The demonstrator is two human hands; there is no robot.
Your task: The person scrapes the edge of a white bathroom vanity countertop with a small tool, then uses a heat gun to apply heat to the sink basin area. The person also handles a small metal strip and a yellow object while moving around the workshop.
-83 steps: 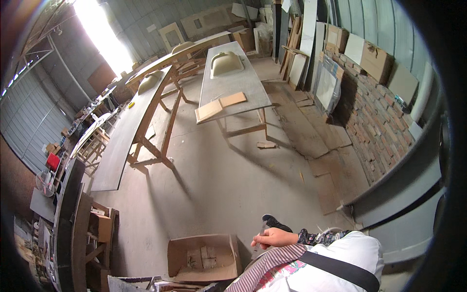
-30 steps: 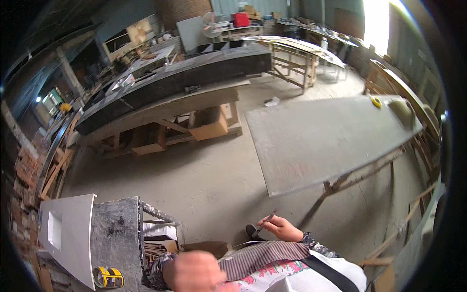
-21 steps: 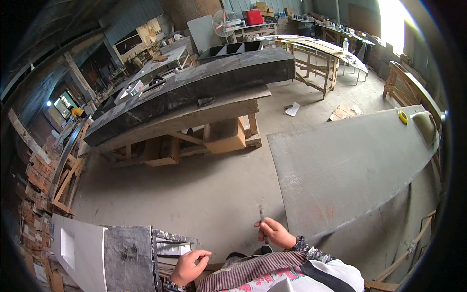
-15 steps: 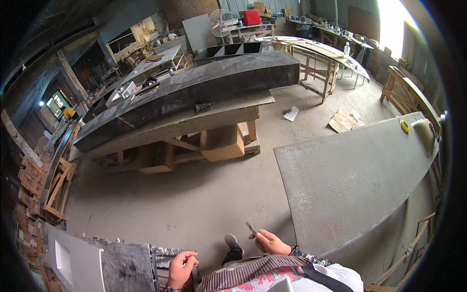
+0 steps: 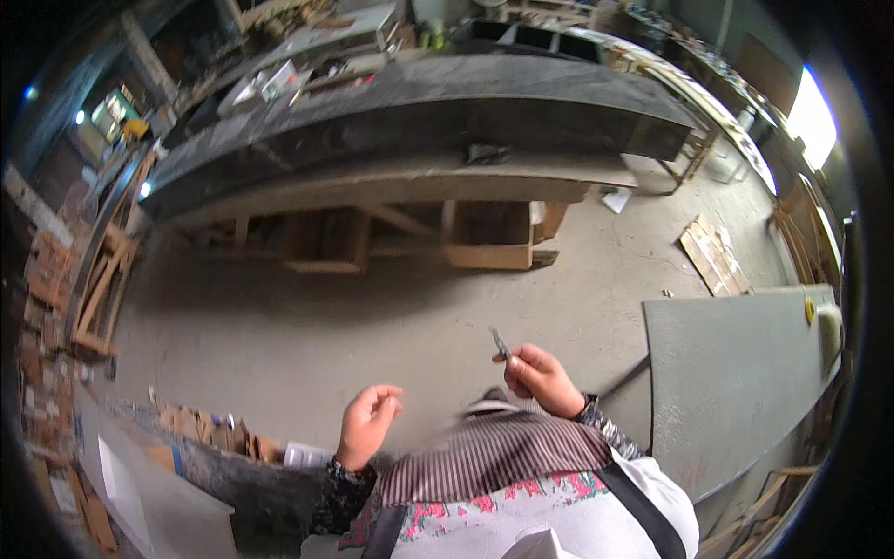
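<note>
My right hand [image 5: 544, 377] pinches a thin, flat, narrow blade-like tool [image 5: 500, 343] between thumb and fingers, its tip pointing up and away from me. The tool's exact kind is too small to tell. My left hand [image 5: 370, 424] is raised in front of my body, fingers bent in toward the thumb, and nothing shows in it. Both hands are above the concrete floor [image 5: 372, 321], apart from each other and touching no bench. A striped cloth [image 5: 503, 447] covers my front just below them.
Ahead stands a long workbench [image 5: 391, 188] bearing a large dark slab-like piece [image 5: 372, 116], with wooden boxes [image 5: 489, 253] underneath. At the right is a big grey panel [image 5: 736, 373] with a yellow tape roll [image 5: 809, 310]. A pale panel [image 5: 172, 508] lies at lower left. Flattened cardboard [image 5: 715, 256] is on the floor.
My view has turned and tipped downward; the long bench looks closer and the grey panel sits farther right. Both hands are raised higher. The right one still grips the thin tool.
</note>
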